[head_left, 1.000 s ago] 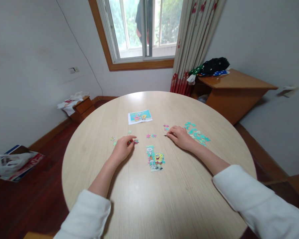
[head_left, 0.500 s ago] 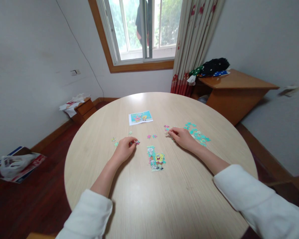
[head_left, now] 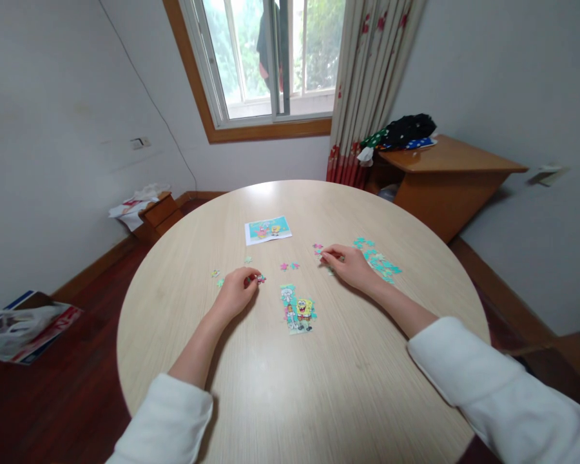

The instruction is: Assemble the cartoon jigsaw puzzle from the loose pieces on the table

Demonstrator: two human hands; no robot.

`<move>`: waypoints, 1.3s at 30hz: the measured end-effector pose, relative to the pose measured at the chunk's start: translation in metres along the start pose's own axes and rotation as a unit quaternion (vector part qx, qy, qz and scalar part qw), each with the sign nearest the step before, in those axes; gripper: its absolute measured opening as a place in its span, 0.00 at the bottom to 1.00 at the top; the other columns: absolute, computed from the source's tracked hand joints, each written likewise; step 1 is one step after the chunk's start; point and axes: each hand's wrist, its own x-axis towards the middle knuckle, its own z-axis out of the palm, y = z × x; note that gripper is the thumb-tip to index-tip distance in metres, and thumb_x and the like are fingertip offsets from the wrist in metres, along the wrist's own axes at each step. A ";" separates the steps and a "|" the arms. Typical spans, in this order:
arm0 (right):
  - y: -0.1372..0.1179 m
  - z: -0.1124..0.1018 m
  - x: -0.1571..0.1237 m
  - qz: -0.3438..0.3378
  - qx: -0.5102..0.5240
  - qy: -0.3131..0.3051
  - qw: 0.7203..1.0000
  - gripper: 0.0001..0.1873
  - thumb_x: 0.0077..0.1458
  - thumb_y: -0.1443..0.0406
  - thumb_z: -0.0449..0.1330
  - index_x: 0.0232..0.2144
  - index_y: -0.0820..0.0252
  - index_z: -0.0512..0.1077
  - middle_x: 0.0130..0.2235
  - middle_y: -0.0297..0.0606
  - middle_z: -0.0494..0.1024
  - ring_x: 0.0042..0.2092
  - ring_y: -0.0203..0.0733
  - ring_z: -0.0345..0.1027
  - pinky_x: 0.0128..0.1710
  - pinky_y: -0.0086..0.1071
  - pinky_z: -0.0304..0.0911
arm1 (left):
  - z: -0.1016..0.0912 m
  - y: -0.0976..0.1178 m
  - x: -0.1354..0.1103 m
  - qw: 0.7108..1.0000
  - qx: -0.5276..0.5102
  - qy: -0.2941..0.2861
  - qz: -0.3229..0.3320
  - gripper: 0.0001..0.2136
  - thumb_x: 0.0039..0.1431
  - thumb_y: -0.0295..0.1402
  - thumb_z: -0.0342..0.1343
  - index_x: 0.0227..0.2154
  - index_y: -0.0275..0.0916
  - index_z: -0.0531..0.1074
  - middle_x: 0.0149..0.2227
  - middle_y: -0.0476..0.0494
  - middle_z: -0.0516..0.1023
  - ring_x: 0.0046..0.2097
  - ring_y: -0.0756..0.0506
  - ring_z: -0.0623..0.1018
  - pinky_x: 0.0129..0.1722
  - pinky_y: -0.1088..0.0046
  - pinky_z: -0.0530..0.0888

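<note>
A partly joined jigsaw puzzle (head_left: 297, 310), with a yellow square cartoon figure and a pale tall one, lies on the round table between my hands. Left of it, my left hand (head_left: 238, 293) is closed in a pinch at a small multicoloured puzzle piece (head_left: 261, 279), its fingertips on the piece. My right hand (head_left: 350, 265) is beyond the puzzle to the right, thumb and fingers pinched low beside a pink puzzle piece (head_left: 318, 246). Whatever is between those fingertips is too small to make out. Loose pink and blue pieces (head_left: 289, 266) lie between the hands.
A printed reference picture (head_left: 268, 230) lies towards the far side of the round table (head_left: 343, 374). Many turquoise pieces (head_left: 379, 261) are spread right of my right hand. A few pale pieces (head_left: 216, 274) lie left of my left hand. A wooden desk (head_left: 454, 154) stands behind, right.
The whole view has shifted slightly, so everything sits a little further left. Both hands stay in nearly the same places over the table, still pinched.
</note>
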 end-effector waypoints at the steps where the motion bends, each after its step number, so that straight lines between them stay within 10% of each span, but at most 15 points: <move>1: -0.001 0.000 0.000 -0.003 -0.001 -0.002 1.000 0.12 0.57 0.60 0.55 0.30 0.59 0.76 0.30 0.40 0.82 0.33 0.42 0.76 0.39 0.35 0.69 | 0.000 -0.001 0.000 1.000 0.000 0.001 0.001 0.11 0.52 0.26 0.50 0.33 0.38 0.77 0.34 0.43 0.81 0.33 0.46 0.77 0.39 0.69 0.73; 25: 0.012 0.005 0.000 0.004 0.042 0.007 0.999 0.13 0.56 0.66 0.57 0.41 0.58 0.79 0.46 0.43 0.82 0.40 0.43 0.78 0.46 0.42 0.74 | 0.001 -0.001 0.000 1.000 -0.013 0.013 0.008 0.10 0.52 0.26 0.50 0.31 0.39 0.76 0.30 0.46 0.79 0.31 0.47 0.74 0.37 0.70 0.72; 39: 0.010 0.004 0.000 0.017 0.059 0.001 0.998 0.11 0.53 0.65 0.58 0.38 0.60 0.76 0.38 0.43 0.82 0.34 0.40 0.76 0.39 0.39 0.74 | -0.001 0.004 0.000 0.999 -0.026 0.028 -0.008 0.07 0.53 0.26 0.49 0.26 0.39 0.73 0.28 0.48 0.76 0.30 0.48 0.73 0.35 0.71 0.69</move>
